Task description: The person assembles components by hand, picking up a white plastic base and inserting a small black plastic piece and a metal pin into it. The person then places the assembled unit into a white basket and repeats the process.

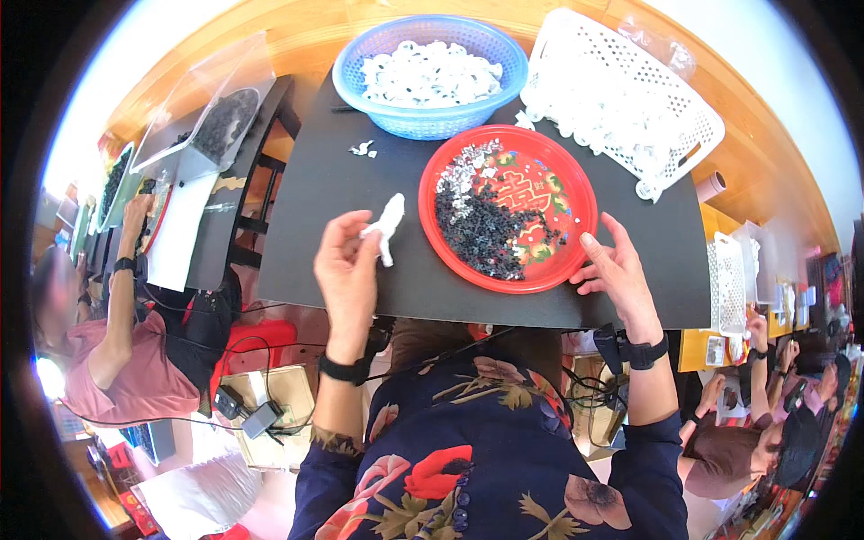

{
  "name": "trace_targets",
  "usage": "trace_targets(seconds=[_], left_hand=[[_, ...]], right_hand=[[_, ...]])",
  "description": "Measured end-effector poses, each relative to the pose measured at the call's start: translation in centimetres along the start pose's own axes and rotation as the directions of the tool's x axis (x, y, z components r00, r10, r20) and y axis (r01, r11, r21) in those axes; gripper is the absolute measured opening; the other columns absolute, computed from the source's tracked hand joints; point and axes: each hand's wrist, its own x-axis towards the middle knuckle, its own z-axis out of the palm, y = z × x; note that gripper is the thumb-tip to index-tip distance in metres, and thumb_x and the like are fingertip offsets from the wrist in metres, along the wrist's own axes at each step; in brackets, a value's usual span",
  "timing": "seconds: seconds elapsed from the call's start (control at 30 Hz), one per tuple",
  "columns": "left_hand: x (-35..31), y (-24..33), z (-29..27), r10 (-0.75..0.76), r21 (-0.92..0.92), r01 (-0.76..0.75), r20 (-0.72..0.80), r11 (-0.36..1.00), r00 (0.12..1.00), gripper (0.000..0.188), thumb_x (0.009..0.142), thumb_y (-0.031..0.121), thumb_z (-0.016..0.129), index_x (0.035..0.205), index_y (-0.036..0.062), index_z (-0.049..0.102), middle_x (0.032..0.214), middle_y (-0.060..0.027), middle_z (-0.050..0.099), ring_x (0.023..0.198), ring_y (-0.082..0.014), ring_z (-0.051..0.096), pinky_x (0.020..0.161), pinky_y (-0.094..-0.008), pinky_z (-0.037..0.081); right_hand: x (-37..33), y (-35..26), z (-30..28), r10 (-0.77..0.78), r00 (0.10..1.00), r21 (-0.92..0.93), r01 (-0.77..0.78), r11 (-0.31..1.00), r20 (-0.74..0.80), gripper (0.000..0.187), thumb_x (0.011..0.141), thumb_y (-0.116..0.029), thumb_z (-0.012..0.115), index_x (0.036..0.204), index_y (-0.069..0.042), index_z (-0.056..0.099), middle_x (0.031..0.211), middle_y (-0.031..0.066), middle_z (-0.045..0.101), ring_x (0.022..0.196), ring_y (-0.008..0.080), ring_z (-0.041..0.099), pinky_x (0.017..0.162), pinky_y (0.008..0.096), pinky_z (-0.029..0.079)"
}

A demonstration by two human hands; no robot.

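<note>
My left hand (346,274) is raised over the black table, left of a round red tray. Its thumb and fingers pinch a small, irregular white piece (390,223); I cannot make out whether it is plastic or cloth. The red tray (434,243) holds a heap of tiny black parts (481,236) and some clear or silvery bits (461,175). At the tray's right rim is my right hand (619,274), fingers spread, the thumb close to or touching the edge, with nothing held.
A blue basket (427,121) full of white parts stands at the table's far side. Right of it lies a white perforated basket (576,45) with more white pieces. Small scraps (363,149) lie on the black table (310,207). People work at neighbouring tables on both sides.
</note>
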Motion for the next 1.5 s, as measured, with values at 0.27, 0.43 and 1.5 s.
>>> trace_targets(seconds=[0.27, 0.43, 1.5], left_hand=[[-0.1, -1.9, 1.0, 0.380, 0.594, -0.440, 0.231, 0.674, 0.895, 0.023, 0.084, -0.001, 0.069, 0.105, 0.0058, 0.073, 0.107, -0.0108, 0.071, 0.102, -0.0303, 0.064, 0.089, -0.0392, 0.052], [0.9, -2.4, 1.6, 0.458, 0.520, -0.568, 0.336, 0.638, 0.823, 0.027, 0.084, -0.007, 0.062, 0.108, 0.0026, 0.070, 0.117, -0.0141, 0.071, 0.106, -0.0356, 0.065, 0.094, -0.0438, 0.052], [0.8, -1.5, 2.6, 0.420, 0.681, -0.447, 0.220, 0.580, 0.881, 0.023, 0.085, 0.025, 0.073, 0.092, 0.0040, 0.066, 0.094, -0.0098, 0.059, 0.092, -0.0307, 0.057, 0.081, -0.0431, 0.045]], right_hand=[[2.3, 1.1, -0.3, 0.014, 0.994, 0.190, -0.034, 0.981, 0.106, 0.035, 0.100, -0.011, 0.058, 0.131, 0.000, 0.046, 0.079, 0.0063, 0.067, 0.051, 0.0105, 0.060, 0.050, 0.0275, 0.057], [1.6, 1.1, -0.4, 0.013, 0.990, 0.307, -0.057, 0.950, 0.143, 0.032, 0.099, -0.008, 0.057, 0.129, -0.001, 0.047, 0.080, 0.0064, 0.067, 0.050, 0.0103, 0.059, 0.053, 0.0283, 0.058], [-0.8, 6.4, -1.8, -0.657, 0.694, -0.675, 0.335, 0.657, -0.294, 0.010, 0.090, -0.005, 0.070, 0.100, -0.002, 0.069, 0.079, 0.0085, 0.056, 0.063, 0.0189, 0.056, 0.060, 0.0326, 0.047]])
